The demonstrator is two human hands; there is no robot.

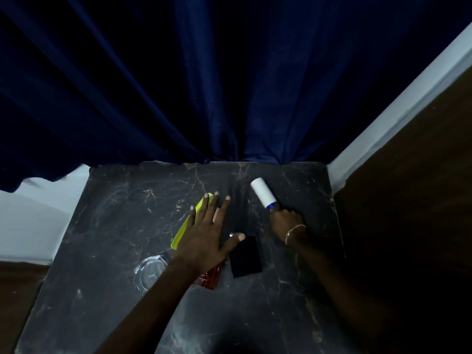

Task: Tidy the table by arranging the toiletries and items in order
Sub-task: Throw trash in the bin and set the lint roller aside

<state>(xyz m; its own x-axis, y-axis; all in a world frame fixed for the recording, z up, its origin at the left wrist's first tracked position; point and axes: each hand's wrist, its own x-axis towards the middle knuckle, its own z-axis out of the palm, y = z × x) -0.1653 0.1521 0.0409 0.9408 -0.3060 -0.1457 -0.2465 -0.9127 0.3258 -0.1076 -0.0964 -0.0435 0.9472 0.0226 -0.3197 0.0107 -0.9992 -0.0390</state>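
Head view: left hand (pixel 204 231) flat, fingers spread, palm down over yellow-green comb (pixel 184 227) near middle of marble table (pixel 109 215). Comb's long axis runs from near-left toward far edge, tip showing past fingertips. Right hand (pixel 286 221) closed round blue handle of white lint roller (pixel 263 192), roll pointing to far edge. Black card-like item (pixel 245 256) lies flat between hands, beside left thumb. Left hand nearer comb; likely next grasp.

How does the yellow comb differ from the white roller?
The comb is yellow-green, flat and long; the roller is white and round. The left hand lies spread open over the comb; the right hand grips the roller's blue end. Both lie slanted on the table.
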